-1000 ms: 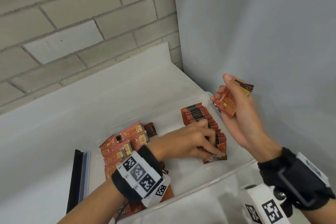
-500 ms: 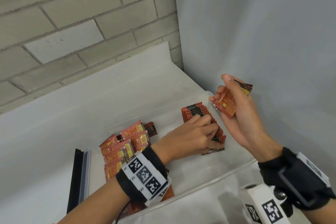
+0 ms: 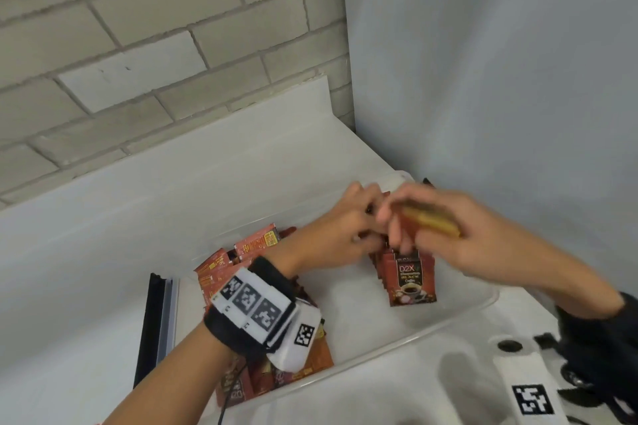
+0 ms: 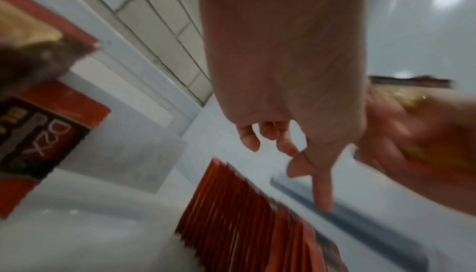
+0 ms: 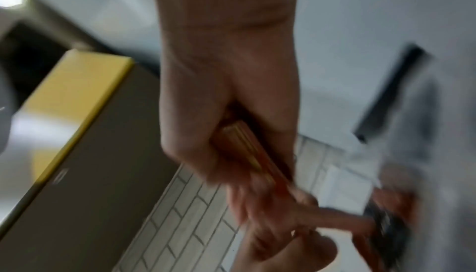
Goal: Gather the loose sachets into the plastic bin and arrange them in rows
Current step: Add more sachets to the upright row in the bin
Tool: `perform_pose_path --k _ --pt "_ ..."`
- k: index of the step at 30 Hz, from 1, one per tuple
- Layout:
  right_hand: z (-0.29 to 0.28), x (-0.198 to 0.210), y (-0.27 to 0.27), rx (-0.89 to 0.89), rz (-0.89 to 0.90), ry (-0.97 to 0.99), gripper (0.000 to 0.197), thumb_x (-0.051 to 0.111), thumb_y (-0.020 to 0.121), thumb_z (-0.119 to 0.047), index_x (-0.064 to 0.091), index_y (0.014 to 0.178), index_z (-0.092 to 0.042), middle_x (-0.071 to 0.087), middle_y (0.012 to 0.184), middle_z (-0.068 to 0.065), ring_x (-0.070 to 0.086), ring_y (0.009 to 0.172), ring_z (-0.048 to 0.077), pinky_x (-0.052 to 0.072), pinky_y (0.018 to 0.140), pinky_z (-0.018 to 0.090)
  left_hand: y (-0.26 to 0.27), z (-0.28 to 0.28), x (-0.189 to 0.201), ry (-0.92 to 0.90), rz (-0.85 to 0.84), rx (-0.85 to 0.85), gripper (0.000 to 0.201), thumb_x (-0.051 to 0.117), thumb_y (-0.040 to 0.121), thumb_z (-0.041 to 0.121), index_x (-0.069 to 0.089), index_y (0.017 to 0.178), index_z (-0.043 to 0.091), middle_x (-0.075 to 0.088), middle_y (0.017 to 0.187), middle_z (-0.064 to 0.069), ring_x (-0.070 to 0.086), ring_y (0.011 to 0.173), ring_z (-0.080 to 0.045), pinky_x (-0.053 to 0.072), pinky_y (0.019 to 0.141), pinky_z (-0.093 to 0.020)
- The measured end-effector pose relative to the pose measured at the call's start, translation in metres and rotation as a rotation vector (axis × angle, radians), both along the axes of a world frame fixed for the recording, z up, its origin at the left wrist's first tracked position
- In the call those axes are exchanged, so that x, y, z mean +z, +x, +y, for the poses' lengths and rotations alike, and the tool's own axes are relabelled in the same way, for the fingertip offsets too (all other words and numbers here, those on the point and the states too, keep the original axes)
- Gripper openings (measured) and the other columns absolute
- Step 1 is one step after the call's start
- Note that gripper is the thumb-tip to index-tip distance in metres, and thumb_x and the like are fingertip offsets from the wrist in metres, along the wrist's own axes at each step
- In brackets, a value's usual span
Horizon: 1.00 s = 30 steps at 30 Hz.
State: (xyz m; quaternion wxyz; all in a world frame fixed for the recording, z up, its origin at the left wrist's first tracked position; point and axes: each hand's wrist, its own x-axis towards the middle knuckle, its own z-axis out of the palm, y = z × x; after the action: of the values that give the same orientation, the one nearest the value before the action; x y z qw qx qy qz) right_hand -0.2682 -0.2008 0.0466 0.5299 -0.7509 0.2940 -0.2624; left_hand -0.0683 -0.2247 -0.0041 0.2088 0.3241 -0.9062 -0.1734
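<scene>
White tabletop [image 3: 103, 252] in a corner, painted brick wall [image 3: 138, 28] behind, plain grey wall [image 3: 500, 62] to the right. Clear plastic bin [image 3: 459, 312] sits on it, near rim closest to camera. Inside, near-left: loose heap of red-orange sachets [image 3: 224, 266], lying flat and overlapping, partly under the left wrist. Right side of bin: row of sachets [image 3: 411, 278] standing on edge, packed face to face, front one reads "D2X ... Black Coffee" with a cup graphic; the left wrist view shows the same row [image 4: 247, 211] as a tight fan of red edges. Left hand [image 3: 331, 235] is over the far end of the row, fingers [image 4: 322, 191] loosely curled, index pointing down at the row top; can't tell if it's pinching anything. Right hand [image 3: 459, 235] just beside it, touching or nearly so, fingers clenched around a small stack of sachets [image 3: 428, 221], edge-on and motion-blurred; the right wrist view confirms the stack [image 5: 255, 154] gripped in the fist. Black strip [image 3: 148, 328] lies on the tabletop just left of the bin.
</scene>
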Motion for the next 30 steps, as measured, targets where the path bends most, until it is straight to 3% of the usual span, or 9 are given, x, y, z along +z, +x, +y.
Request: perform_pose_path --k 3,6,10,13,18,20,23,27,30 --pt "0.013 -0.007 0.001 0.327 0.716 -0.188 0.020 0.047 0.092 -0.011 0.056 0.097 -0.029 0.061 0.090 -0.006 0.058 0.079 0.007 0.050 0.073 0.023 0.015 -0.004 0.007 0.117 0.058 0.207 0.037 0.046 0.086 -0.005 0.069 0.107 0.015 0.046 0.100 0.000 0.036 0.093 -0.005 0.028 0.085 -0.008" --pt "0.021 -0.017 0.014 0.337 1.067 -0.187 0.023 0.041 0.093 -0.011 0.056 0.110 -0.015 0.055 0.098 0.000 0.055 0.085 0.015 0.046 0.067 0.021 0.012 0.000 0.010 0.182 -0.006 0.157 0.054 0.035 0.083 -0.010 0.059 0.126 0.011 0.053 0.122 -0.006 0.037 0.110 -0.006 0.025 0.097 -0.005" --pt "0.018 -0.022 0.023 0.247 1.112 -0.076 0.015 0.042 0.092 -0.010 0.052 0.104 -0.013 0.047 0.085 -0.002 0.049 0.075 0.013 0.041 0.061 0.019 0.002 0.005 0.005 0.271 -0.237 0.083 0.063 0.037 0.084 -0.018 0.046 0.139 0.009 0.042 0.147 -0.007 0.029 0.137 -0.017 0.020 0.116 -0.026" --pt "0.019 -0.025 0.026 0.196 1.083 -0.019 0.021 0.043 0.093 -0.011 0.050 0.113 -0.013 0.047 0.088 -0.002 0.052 0.082 0.015 0.043 0.066 0.019 0.001 0.005 0.005 0.233 -0.325 0.065 0.059 0.039 0.086 -0.016 0.048 0.138 0.009 0.040 0.148 -0.008 0.029 0.138 -0.023 0.023 0.116 -0.036" --pt "0.021 -0.021 0.026 0.173 1.076 -0.017 0.034 0.041 0.094 -0.011 0.044 0.127 -0.017 0.047 0.096 -0.003 0.053 0.091 0.016 0.041 0.069 0.020 0.006 0.009 0.037 0.393 0.081 0.246 0.050 0.035 0.084 -0.015 0.063 0.119 0.009 0.056 0.125 -0.008 0.052 0.117 -0.015 0.043 0.095 -0.017" --pt "0.021 -0.020 0.026 0.186 1.080 -0.018 0.037 0.041 0.094 -0.011 0.044 0.130 -0.017 0.051 0.105 0.000 0.056 0.095 0.017 0.043 0.072 0.020 0.012 0.012 0.047 0.560 0.020 0.428 0.037 0.043 0.090 -0.006 0.063 0.113 0.016 0.060 0.116 0.001 0.058 0.109 -0.012 0.047 0.087 -0.017" --pt "0.022 -0.019 0.027 0.195 1.082 -0.029 0.035 0.042 0.095 -0.012 0.046 0.129 -0.016 0.053 0.111 0.001 0.056 0.100 0.018 0.047 0.081 0.022 0.017 0.022 0.033 1.007 -0.075 0.569 0.039 0.050 0.092 0.002 0.052 0.128 0.015 0.059 0.122 0.003 0.056 0.114 -0.012 0.043 0.101 -0.026" --pt "0.022 -0.017 0.030 0.209 1.116 -0.057 0.033 0.041 0.094 -0.011 0.049 0.126 -0.014 0.050 0.105 0.001 0.053 0.093 0.017 0.045 0.075 0.021 -0.008 0.039 0.005 1.463 0.453 0.540 0.039 0.041 0.069 -0.017 0.048 0.097 0.009 0.044 0.095 -0.010 0.044 0.090 -0.015 0.036 0.085 -0.023" --pt "0.022 -0.016 0.031 0.223 1.152 -0.092 0.031 0.040 0.094 -0.011 0.052 0.122 -0.013 0.048 0.102 0.001 0.054 0.088 0.019 0.045 0.069 0.022 -0.025 0.041 0.002 1.534 0.569 0.523 0.054 0.023 0.071 -0.027 0.045 0.111 0.003 0.057 0.091 -0.013 0.055 0.083 -0.014 0.045 0.083 -0.021"
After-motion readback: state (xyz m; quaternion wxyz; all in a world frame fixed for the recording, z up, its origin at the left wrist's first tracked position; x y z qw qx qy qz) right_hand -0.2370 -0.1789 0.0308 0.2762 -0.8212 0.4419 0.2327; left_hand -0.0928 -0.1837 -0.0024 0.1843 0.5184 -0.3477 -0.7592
